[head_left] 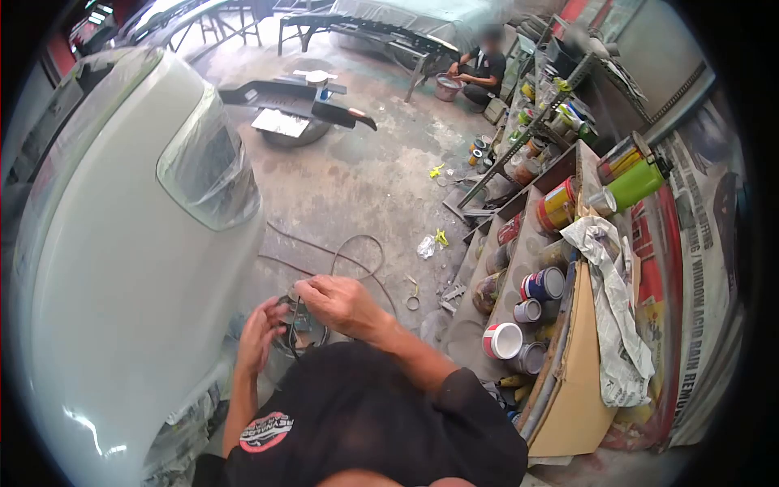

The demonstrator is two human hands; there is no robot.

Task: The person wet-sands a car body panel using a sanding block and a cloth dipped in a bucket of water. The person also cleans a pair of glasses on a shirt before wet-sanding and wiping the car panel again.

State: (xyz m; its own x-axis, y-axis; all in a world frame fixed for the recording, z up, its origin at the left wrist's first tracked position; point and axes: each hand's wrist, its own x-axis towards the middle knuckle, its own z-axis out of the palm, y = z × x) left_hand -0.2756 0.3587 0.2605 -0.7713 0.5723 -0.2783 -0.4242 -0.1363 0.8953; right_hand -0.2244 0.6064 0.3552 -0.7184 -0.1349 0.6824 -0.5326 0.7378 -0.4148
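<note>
My right hand [345, 307] is closed in a pinch above my lap, around a thin dark strip or cord [294, 323] that hangs down from the fingers; its exact kind is unclear. My left hand [260, 331] is just to the left, palm turned inward and fingers apart, close to the dark strip. Between and below the hands a dark curved shape shows, too small to name. Beside my left arm stands a large pale grey car body panel [122, 243] with a plastic-covered lamp opening [213, 166].
A thin hose [361, 237] loops across the concrete floor [341, 187]. To the right, shelves hold several paint cans [503, 341], with crumpled paper [613, 308] over cardboard [580, 373]. A dark bumper piece [292, 101] rests ahead. Another person [485, 71] crouches by a bucket [446, 88].
</note>
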